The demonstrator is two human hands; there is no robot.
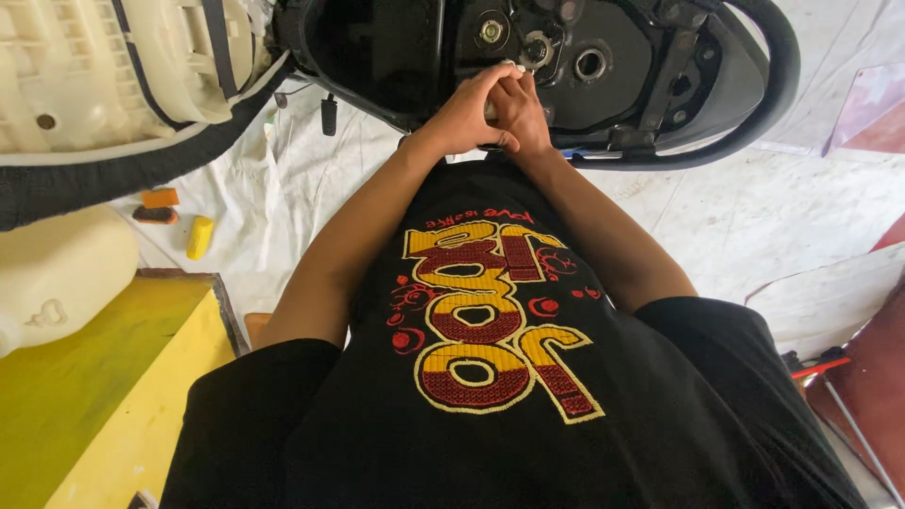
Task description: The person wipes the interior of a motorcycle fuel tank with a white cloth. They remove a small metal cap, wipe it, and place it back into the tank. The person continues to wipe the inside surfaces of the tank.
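Note:
Both my hands are clasped together at the top centre, against a black scooter body part (pixel 613 57) with round holes and bolts. My left hand (pixel 464 118) wraps over from the left. My right hand (pixel 521 115) is pressed against it from the right. A small pale handle (pixel 490 111) shows between the fingers, and both hands grip it. The rest of it is hidden by my fingers. My black shirt with a yellow and red print fills the lower frame.
A cream seat underside (pixel 113 66) with a black edge lies at top left. Below it are a cream container (pixel 57 273) and a yellow board (pixel 85 396). Small orange (pixel 160 198) and yellow (pixel 199 236) pieces lie on the white floor cloth (pixel 754 217). A red-handled tool (pixel 820 366) is at the right.

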